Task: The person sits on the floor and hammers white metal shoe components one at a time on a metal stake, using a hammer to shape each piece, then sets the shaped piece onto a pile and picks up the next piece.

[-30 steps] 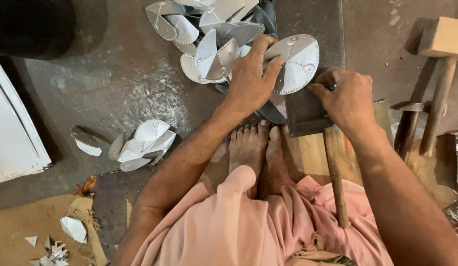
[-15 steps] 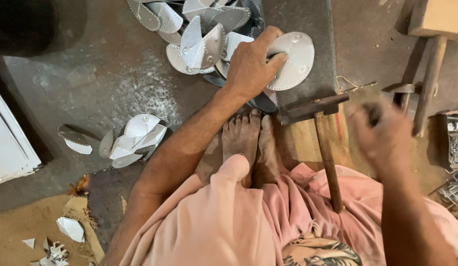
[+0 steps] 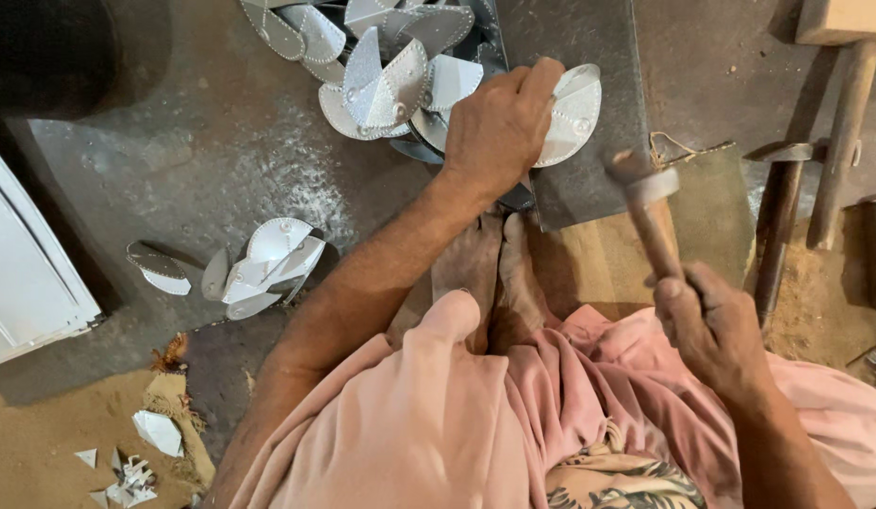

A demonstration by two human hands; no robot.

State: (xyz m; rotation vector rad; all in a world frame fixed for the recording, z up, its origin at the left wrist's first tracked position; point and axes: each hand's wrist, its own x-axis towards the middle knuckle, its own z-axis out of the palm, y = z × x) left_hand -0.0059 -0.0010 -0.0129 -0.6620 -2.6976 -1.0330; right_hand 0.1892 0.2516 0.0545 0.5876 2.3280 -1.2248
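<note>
Grey workshop floor (image 3: 202, 179) lies under us, strewn with cut metal leaves, and on the dark steel block (image 3: 589, 113) our left hand (image 3: 499, 127) pins an oval metal piece (image 3: 574, 113), fingers pressed together flat on top. Our right hand (image 3: 711, 320) is lifted, wrist cocked, fingers clamped round the hammer (image 3: 650, 212). We judge this the striking step, and a true blow calls for keeping the hammer head clear of the holding fingers.
</note>
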